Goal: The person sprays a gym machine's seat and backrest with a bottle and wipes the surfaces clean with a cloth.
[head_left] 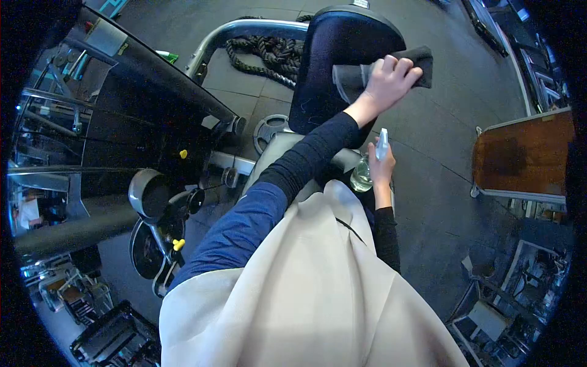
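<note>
My left hand (391, 81) is closed on a dark grey cloth (419, 64), its arm stretched forward across the view. Part of the cloth lies against the black padded backrest (348, 40) of a gym machine, near its right edge. Closer to my body, my right hand (384, 168) grips a clear spray bottle (361, 177) with a white trigger head and pale greenish liquid inside. The bottle is beside the lower end of the backrest, and its lower part shows left of my fingers.
A coiled black rope (269, 55) lies on the floor behind the machine's curved metal frame (226, 30). A grey weight plate (272, 130) sits left of the backrest. To the right stands a brown wooden-topped box (523, 153). Gym equipment fills the left side.
</note>
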Action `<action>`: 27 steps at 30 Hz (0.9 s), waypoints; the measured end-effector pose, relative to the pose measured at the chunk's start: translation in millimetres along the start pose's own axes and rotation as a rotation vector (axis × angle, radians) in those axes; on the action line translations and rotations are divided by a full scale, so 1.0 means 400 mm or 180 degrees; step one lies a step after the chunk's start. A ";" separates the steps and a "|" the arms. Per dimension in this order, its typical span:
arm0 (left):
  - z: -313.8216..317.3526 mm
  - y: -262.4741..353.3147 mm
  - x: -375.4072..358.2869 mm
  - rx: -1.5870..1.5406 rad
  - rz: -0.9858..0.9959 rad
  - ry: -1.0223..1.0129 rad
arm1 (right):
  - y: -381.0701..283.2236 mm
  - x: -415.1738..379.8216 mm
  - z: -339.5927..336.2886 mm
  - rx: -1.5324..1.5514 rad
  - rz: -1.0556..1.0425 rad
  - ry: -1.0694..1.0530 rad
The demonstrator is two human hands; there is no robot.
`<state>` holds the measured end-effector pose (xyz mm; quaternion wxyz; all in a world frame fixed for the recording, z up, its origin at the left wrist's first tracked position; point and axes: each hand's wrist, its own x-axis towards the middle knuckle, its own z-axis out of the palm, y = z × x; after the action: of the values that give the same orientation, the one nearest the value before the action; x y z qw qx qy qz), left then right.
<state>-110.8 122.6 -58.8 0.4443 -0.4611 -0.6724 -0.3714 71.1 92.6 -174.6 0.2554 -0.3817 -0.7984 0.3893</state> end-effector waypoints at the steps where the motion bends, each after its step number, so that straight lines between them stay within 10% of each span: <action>1: -0.015 -0.018 0.002 0.0080 0.0078 0.0012 | -0.001 0.000 0.002 0.0062 -0.0046 0.0039; 15: -0.131 -0.279 -0.045 -0.0385 -0.1314 0.0760 | 0.044 0.005 0.011 0.0164 0.0044 0.0072; 27: -0.042 -0.089 -0.015 -0.0064 0.0336 0.0116 | 0.063 -0.003 0.013 -0.0003 -0.0244 0.0134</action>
<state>-139.4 95.0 -61.9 0.4708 -0.4935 -0.6351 -0.3625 78.4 99.5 -198.4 0.2867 -0.3591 -0.8071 0.3708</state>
